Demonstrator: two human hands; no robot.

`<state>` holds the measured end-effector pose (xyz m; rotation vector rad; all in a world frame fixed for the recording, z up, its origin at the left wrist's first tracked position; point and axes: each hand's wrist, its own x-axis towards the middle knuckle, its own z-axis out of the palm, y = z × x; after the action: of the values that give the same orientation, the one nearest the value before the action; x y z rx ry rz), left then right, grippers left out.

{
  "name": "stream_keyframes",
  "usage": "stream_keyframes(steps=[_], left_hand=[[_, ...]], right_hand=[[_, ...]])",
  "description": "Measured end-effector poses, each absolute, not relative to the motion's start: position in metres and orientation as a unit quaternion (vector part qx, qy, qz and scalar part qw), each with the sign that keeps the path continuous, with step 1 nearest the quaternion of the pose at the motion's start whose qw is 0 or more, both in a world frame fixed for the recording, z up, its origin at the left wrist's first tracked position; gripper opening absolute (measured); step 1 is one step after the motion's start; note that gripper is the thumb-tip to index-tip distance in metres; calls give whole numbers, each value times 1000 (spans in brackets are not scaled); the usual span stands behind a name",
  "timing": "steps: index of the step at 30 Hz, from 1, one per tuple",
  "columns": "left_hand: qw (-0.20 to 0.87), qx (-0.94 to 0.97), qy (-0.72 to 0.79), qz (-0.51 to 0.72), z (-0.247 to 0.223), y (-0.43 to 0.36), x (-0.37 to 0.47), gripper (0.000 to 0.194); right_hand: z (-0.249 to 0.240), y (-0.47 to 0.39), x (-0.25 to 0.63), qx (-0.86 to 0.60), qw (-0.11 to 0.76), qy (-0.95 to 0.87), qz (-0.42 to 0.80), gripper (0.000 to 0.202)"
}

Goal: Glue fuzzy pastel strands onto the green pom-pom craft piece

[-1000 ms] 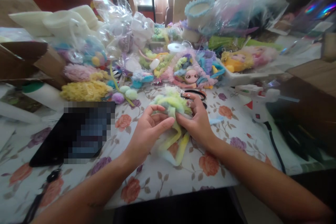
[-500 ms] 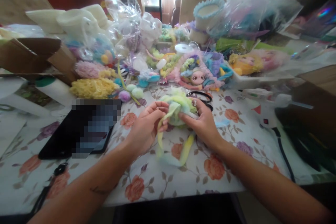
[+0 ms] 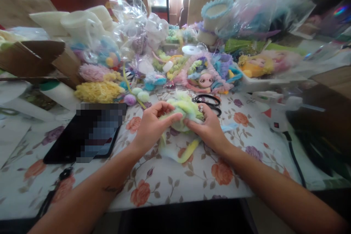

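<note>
Between both hands, just above the flowered tablecloth, is a soft bundle (image 3: 182,104) of pale yellow-green fabric or yarn with a frilly top; its exact kind I cannot make out. My left hand (image 3: 157,122) is closed on its left side, thumb pressed against the front. My right hand (image 3: 210,126) grips the right side, thumb on the front and fingers behind. From the bundle a yellow and pale blue ribbon (image 3: 189,151) loops down onto the cloth. Right behind my right hand lie black-handled scissors (image 3: 212,98), their blades partly hidden.
A tablet (image 3: 65,142) lies to the left. To the right rests a white glue gun (image 3: 279,108) with a black cord. Yellow yarn (image 3: 98,92), pompoms (image 3: 142,95), a doll face (image 3: 205,80) and plastic bags fill the back. A cardboard box (image 3: 33,58) stands at left.
My left hand has let go of the ribbon strand it pinched and now presses its thumb on the bundle's front. The ribbon loop hangs a little higher and further left.
</note>
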<state>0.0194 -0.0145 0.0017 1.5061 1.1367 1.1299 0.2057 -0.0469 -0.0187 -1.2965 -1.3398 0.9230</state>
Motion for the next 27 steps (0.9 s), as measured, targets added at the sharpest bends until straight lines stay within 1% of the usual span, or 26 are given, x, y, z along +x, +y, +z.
stream_keyframes(steps=[5,10,13,18,20,22,25,27], left_hand=[[388,628,479,475,3,-16,23,26],[367,606,476,521,-2,-22,27,24],[369,578,485,543,-7,-24,29,34],[352,525,552,544,-9,-26,31,50],[383,502,567,530,-7,-27,31,57],[467,469,556,503,-5,-28,30,65],[609,407,499,463,-2,-29,29,73],[668,375,457,453,0,-28,30,76]], right_hand=[[-19,-50,200,-523,527,-519,424,38],[-18,-51,192,-484,564,-478,468,41],[-18,-52,189,-485,573,-480,454,43],[-21,-52,186,-504,583,-503,391,46],[-23,-51,186,-512,587,-510,365,46],[-23,-50,186,-522,586,-516,344,46],[-22,-50,186,-533,584,-516,332,48],[-21,-50,186,-529,584,-512,342,48]])
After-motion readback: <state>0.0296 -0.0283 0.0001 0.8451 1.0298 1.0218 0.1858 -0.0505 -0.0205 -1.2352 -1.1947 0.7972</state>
